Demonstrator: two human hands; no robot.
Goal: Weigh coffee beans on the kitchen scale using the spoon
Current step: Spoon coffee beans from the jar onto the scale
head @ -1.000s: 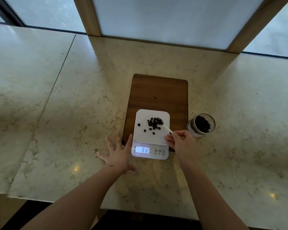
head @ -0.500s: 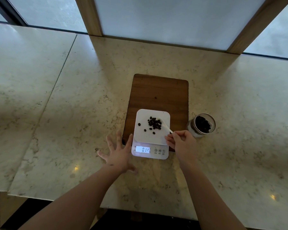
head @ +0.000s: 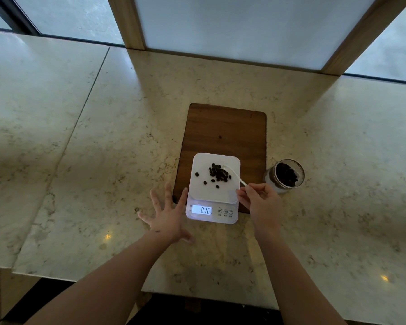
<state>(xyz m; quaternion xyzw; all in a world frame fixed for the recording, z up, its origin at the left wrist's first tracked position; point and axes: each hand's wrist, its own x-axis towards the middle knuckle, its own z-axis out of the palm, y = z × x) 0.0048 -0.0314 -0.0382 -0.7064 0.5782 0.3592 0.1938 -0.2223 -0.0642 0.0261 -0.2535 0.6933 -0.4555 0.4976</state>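
Fingers (head: 161,199) of the left hand (head: 167,219) were spread wide beside the white digital kitchen scale (head: 212,200); a white plastic spoon (head: 234,175) was pinched by the right hand (head: 259,202), its bowl against dark coffee beans (head: 218,173) heaped on the scale. Beyond lay a brown wooden board (head: 225,130).

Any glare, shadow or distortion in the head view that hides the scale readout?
Head view: dim and backlit; the scale display stays legible, small glare spots on the countertop, wide-angle bending at the edges, right hand and spoon sharp.
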